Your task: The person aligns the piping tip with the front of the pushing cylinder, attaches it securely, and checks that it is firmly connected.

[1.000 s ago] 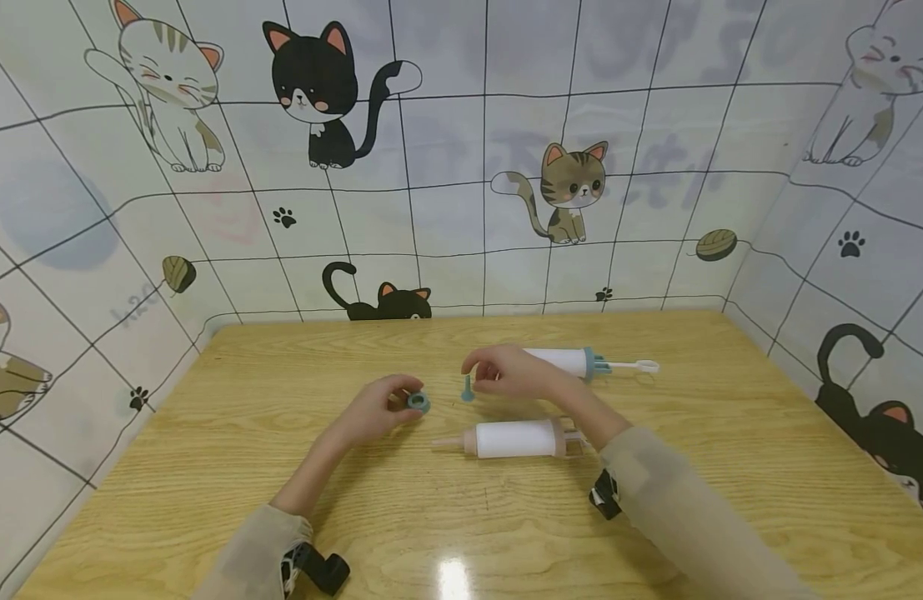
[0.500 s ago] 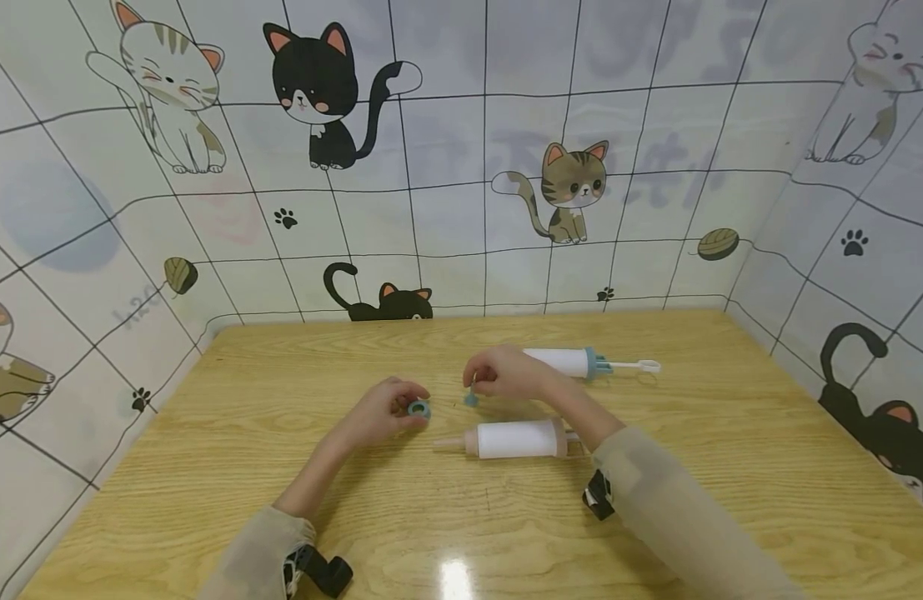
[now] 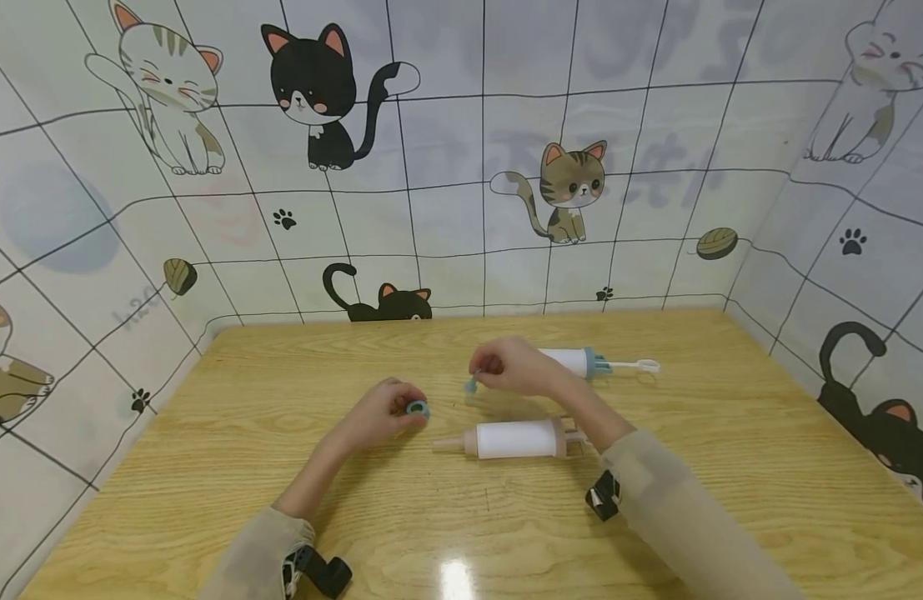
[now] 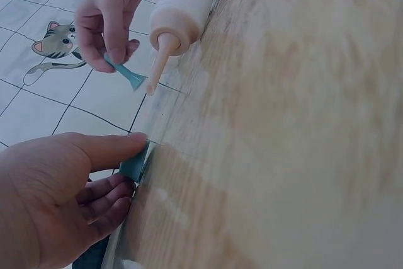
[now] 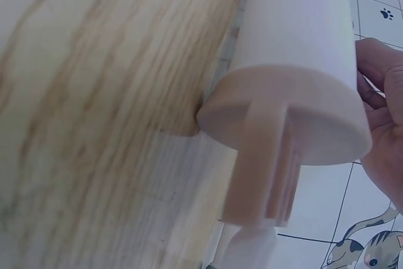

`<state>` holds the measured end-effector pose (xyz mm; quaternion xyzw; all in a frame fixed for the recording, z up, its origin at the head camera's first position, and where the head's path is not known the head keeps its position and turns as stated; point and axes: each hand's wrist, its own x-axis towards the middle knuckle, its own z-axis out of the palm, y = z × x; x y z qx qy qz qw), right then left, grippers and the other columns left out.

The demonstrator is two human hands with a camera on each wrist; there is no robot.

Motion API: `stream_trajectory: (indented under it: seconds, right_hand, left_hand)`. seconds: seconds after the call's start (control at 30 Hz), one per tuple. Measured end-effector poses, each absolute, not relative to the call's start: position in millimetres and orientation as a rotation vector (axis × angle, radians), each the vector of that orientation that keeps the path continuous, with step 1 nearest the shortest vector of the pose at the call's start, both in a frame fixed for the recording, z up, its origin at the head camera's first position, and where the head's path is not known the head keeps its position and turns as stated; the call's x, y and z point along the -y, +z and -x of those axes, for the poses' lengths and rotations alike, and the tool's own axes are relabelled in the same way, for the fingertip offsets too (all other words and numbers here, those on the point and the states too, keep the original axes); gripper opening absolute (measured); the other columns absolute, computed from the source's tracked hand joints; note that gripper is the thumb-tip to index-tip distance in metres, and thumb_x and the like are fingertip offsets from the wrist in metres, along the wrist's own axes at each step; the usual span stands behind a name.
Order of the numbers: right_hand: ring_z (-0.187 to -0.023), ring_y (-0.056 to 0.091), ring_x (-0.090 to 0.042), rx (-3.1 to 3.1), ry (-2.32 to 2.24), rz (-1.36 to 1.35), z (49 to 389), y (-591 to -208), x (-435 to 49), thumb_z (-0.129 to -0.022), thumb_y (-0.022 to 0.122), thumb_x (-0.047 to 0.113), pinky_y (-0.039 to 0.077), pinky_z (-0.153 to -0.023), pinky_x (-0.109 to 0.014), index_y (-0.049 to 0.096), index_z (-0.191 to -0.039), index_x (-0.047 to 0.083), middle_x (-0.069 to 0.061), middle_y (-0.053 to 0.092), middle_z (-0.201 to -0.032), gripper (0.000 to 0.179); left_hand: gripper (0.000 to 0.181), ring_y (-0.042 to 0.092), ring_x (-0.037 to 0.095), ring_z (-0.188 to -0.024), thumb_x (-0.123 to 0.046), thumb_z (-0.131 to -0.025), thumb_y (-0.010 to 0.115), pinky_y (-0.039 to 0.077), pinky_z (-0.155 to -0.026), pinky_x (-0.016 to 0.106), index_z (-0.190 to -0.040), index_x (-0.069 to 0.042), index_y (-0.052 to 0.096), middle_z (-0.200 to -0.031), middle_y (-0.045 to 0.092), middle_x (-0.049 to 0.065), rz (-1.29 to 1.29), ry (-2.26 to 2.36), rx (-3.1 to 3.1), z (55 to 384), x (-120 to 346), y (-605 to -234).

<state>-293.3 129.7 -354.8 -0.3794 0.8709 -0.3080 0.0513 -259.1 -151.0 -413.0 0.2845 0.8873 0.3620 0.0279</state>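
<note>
While the right grip [image 3: 517, 367] pinches a small teal, flared, plastic-looking nozzle [image 4: 133, 80] by its thin stem, flare downward, the left grip [image 3: 382, 411] holds a short, hollow teal ring [image 4: 131, 169] by its outer wall, thumb one side, fingers opp. Posn: nozzle appears just clear of the pale wood-grain desk [image 3: 401, 517], R of ring, near but not touching. Handling (est.): both prob. v. light, stiff, smooth, so maybe a bit slippery; low breakage risk, tho stem cd flex if squeezed hard. Best hold: nozzle by stem, flare free; ring by outer wall, bore clear. Widths: R narrow, closed down to stem; L slightly wider, approx. ring's span. Also: white tube w/ beige ends [image 3: 515, 439] lies on near side, tip pointing L; white tube w/ teal end [image 3: 569, 361] behind R wrist, partly hidden.
</note>
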Motion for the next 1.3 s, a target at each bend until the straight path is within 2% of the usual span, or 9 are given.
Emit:
stream_trajectory:
  seconds: [0.2, 0.4, 0.6, 0.77, 0.97, 1.2, 1.3]
  right_hand:
    - [-0.077, 0.063, -0.011, -2.647, -1.052, 1.124, 290, -347, -132, -0.096, 0.065, 0.003, 0.056, -0.069, -0.026, 0.069, -0.101, 0.003, -0.008, 0.07, -0.089, 0.007]
    - [-0.077, 0.065, -0.01, -2.682, -1.106, 1.104, 284, -343, -137, -0.098, 0.067, 0.009, 0.057, -0.069, -0.028, 0.07, -0.1, 0.006, 0.001, 0.07, -0.086, 0.004]
    - [-0.071, 0.062, -0.011, -2.693, -1.162, 1.151, 279, -342, -142, -0.096, 0.067, 0.006, 0.056, -0.065, -0.032, 0.067, -0.099, 0.005, 0.002, 0.068, -0.082, 0.003]
    - [-0.068, 0.059, -0.013, -2.696, -1.224, 1.185, 274, -342, -146, -0.094, 0.068, 0.003, 0.053, -0.062, -0.033, 0.068, -0.099, 0.004, 0.004, 0.064, -0.079, 0.004]
    - [-0.076, 0.061, -0.012, -2.748, -1.267, 1.181, 265, -339, -150, -0.097, 0.068, 0.007, 0.055, -0.067, -0.035, 0.07, -0.099, 0.007, 0.0, 0.067, -0.084, 0.003]
    - [-0.077, 0.062, -0.009, -2.823, -1.29, 1.219, 254, -336, -154, -0.096, 0.071, 0.011, 0.055, -0.069, -0.028, 0.071, -0.098, 0.01, -0.001, 0.069, -0.086, 0.003]
    - [-0.077, 0.063, -0.008, -2.842, -1.286, 1.248, 250, -336, -155, -0.095, 0.072, 0.01, 0.056, -0.07, -0.028, 0.072, -0.099, 0.011, 0.003, 0.069, -0.087, 0.004]
  left_hand:
    - [0.022, 0.058, 0.016, -0.089, -0.016, -0.093, 0.075, 0.053, -0.077, 0.03, -0.11, -0.003, 0.071, -0.1, 0.06, 0.005, -0.857, 1.134, -2.755, 259, 150, -411]
    - [0.019, 0.061, 0.013, -0.083, -0.018, -0.095, 0.074, 0.054, -0.071, 0.027, -0.107, -0.004, 0.072, -0.097, 0.061, 0.004, -0.844, 1.182, -2.759, 257, 149, -408]
    - [0.018, 0.061, 0.012, -0.076, -0.017, -0.096, 0.072, 0.055, -0.065, 0.025, -0.106, -0.002, 0.071, -0.093, 0.059, 0.004, -0.88, 1.228, -2.769, 256, 145, -405]
    - [0.018, 0.061, 0.012, -0.076, -0.015, -0.095, 0.073, 0.055, -0.066, 0.025, -0.106, -0.001, 0.071, -0.093, 0.06, 0.005, -0.908, 1.3, -2.777, 254, 142, -399]
    - [0.018, 0.06, 0.014, -0.079, -0.013, -0.093, 0.075, 0.057, -0.071, 0.025, -0.106, -0.001, 0.071, -0.094, 0.062, 0.004, -0.948, 1.395, -2.766, 251, 138, -391]
    - [0.022, 0.059, 0.016, -0.086, -0.017, -0.094, 0.075, 0.059, -0.078, 0.027, -0.111, -0.003, 0.071, -0.1, 0.064, 0.004, -0.93, 1.467, -2.764, 245, 133, -381]
    - [0.024, 0.06, 0.016, -0.087, -0.017, -0.093, 0.076, 0.059, -0.08, 0.028, -0.112, -0.003, 0.071, -0.102, 0.064, 0.005, -0.924, 1.49, -2.768, 242, 130, -378]
